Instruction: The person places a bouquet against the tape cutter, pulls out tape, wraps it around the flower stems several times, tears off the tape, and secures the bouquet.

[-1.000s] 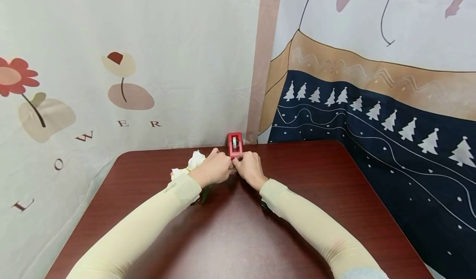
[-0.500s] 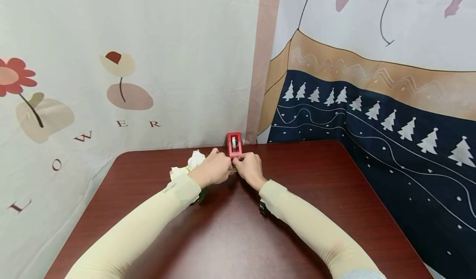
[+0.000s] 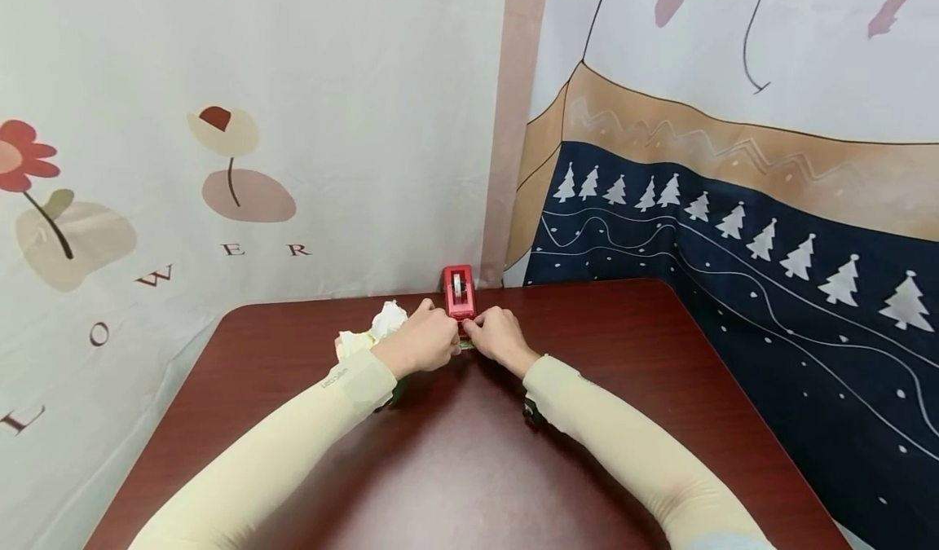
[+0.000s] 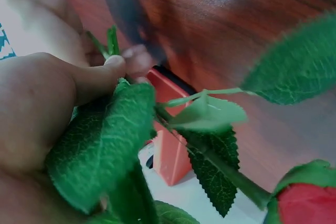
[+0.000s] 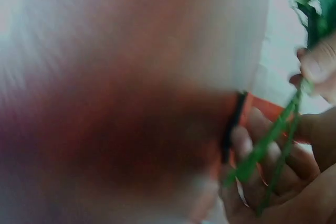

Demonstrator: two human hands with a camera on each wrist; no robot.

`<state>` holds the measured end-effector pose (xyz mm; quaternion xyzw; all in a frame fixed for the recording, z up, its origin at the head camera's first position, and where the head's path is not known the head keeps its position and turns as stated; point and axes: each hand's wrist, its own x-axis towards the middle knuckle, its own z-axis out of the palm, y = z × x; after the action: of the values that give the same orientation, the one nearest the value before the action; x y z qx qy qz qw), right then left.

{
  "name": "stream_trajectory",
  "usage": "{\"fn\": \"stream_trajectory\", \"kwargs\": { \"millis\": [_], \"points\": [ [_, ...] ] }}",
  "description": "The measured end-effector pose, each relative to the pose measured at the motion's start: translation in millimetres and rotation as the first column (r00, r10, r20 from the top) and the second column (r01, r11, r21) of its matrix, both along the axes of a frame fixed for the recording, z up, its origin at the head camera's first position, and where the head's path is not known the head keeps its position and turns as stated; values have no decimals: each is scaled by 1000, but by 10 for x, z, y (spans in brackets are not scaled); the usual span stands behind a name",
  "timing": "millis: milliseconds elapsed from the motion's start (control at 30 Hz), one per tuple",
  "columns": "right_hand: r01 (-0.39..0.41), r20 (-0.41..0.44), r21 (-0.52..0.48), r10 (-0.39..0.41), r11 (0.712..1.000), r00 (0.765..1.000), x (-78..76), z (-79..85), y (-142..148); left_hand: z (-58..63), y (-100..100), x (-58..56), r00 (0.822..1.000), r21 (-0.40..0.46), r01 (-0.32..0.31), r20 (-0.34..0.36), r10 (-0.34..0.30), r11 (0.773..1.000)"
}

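Gripping a gathered bunch of green stems (image 4: 112, 40), the left hand (image 3: 425, 340) sits just to the near left of the red tape dispenser (image 3: 460, 293), our landmark at the far edge of the table (image 3: 462, 460). Thumb and fingers are clamped round the stems, and their bare ends splay out on the dispenser's near side. Over at the dispenser's near end we have the right hand (image 3: 501, 338), fingers bent, tips right up against it or nearly so — whether they pinch tape, cannot tell. The two hands are close together, the stem ends between them.

Now the flowers themselves! White blooms (image 3: 387, 319) show left of the dispenser, past the left hand; the left wrist view adds a red bloom (image 4: 310, 203) and broad, serrated leaves (image 4: 105, 145) crowding in front of the dispenser. They look artificial, so expect a light bundle: stems springy and fairly stiff, leaves floppy, petals soft and easily crushed. The best hold looks to be low on the bare stems, below the leaves — exactly where that left thumb presses — because thin stems could fan apart or roll under a loose pinch. Behind the dispenser hangs a pale backdrop (image 3: 367, 126).
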<state>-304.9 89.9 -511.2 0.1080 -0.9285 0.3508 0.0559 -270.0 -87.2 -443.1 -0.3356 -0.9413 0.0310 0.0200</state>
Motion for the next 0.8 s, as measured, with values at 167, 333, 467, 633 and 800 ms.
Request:
{"fn": "stream_trajectory", "kwargs": {
  "millis": [167,333,467,633,800],
  "points": [
    [-45,37,149,40,988,998,51,334,66,62,-43,12,999,2,19,-27,-19,1000],
    [-109,45,270,100,957,994,46,593,132,163,-71,37,998,6,55,-15,-55,998],
    [-211,124,212,188,954,974,40,773,232,273,-84,84,997,-3,70,13,-70,998],
    [-454,209,183,416,872,885,78,947,354,380,-116,101,997,-11,74,6,-74,997],
    [-593,231,289,546,752,805,170,983,372,419,-169,89,997,-17,78,-15,-78,997]
  ]
}}
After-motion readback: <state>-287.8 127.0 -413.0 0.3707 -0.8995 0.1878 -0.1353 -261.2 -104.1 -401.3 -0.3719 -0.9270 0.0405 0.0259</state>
